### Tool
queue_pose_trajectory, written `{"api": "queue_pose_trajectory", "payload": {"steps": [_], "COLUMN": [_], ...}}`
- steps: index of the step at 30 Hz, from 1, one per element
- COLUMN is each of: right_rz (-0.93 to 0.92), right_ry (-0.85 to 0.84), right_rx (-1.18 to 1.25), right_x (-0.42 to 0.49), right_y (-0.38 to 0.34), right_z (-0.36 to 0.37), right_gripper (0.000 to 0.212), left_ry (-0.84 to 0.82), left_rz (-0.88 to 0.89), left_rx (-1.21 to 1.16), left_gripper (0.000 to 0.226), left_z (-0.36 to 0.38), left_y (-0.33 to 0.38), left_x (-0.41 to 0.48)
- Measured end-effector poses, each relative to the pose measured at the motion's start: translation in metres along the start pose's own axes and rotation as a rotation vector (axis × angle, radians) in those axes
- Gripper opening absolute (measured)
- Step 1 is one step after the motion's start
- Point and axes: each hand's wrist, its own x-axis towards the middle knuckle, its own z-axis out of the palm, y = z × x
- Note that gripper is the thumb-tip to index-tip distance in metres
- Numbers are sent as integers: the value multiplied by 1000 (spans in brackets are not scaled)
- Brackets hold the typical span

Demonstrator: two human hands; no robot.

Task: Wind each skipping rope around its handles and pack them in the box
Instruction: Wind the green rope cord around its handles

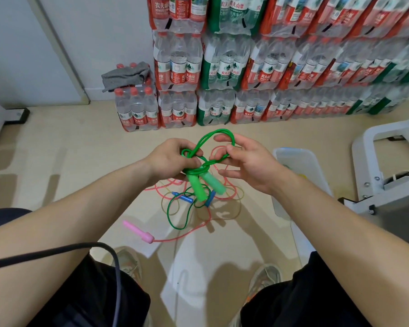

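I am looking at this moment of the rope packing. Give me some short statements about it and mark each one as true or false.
1. The left hand grips the green rope just above the green handles. True.
2. The pink handle is lifted off the floor. False: it lies on the floor.
3. The blue handles lie on the floor below the hands. True.
4. The grey cloth lies on the floor. False: it lies on a bottle pack.
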Motion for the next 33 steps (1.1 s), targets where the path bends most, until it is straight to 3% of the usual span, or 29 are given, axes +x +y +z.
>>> {"api": "queue_pose_trajectory", "payload": {"steps": [3, 6, 8, 13, 15, 17, 19, 21, 24, 26, 28, 30, 31, 33], "right_rz": [-16, -60, -31, 30, 30, 21, -23, -39, 88, 15, -303, -537, -569, -522], "right_ry": [200, 336, 387, 267, 253, 306, 391, 411, 397, 466, 529, 447, 368, 215], "right_rx": [-144, -453, -523, 233, 297, 26, -515, -840, -1035, -1160, -1158, -1057, -1049, -1178], "right_x": [5, 10, 11, 7, 7, 9, 11, 14, 11, 7, 1, -4, -5, -5], "right_y": [6, 5, 4, -5, -7, -4, 3, 11, 15, 10, 6, 6, 9, 19], "right_z": [0, -7, -10, -18, -21, -21, -21, -22, -24, -20, -7, 8, 14, 21], "right_gripper": [32, 31, 22, 35, 37, 32, 28, 31, 62, 73, 53, 21, 17, 29], "left_ry": [88, 90, 110, 126, 108, 78, 43, 14, 13, 19, 15, 23, 26, 17], "left_rz": [150, 156, 142, 133, 144, 153, 134, 101, 73, 52, 32, 26, 28, 52], "left_rx": [569, 717, 729, 615, 590, 593, 558, 508, 439, 359, 283, 257, 248, 226], "left_gripper": [16, 23, 25, 20, 23, 21, 16, 14, 12, 11, 12, 12, 12, 12], "left_z": [-1, -3, -7, -12, -11, -8, -6, -5, -3, -2, 0, 1, 2, 4], "left_y": [-12, -17, -19, -20, -19, -21, -22, -22, -18, -16, -13, -11, -10, -6], "left_x": [7, 7, 10, 16, 15, 16, 16, 16, 14, 13, 11, 11, 10, 7]}}
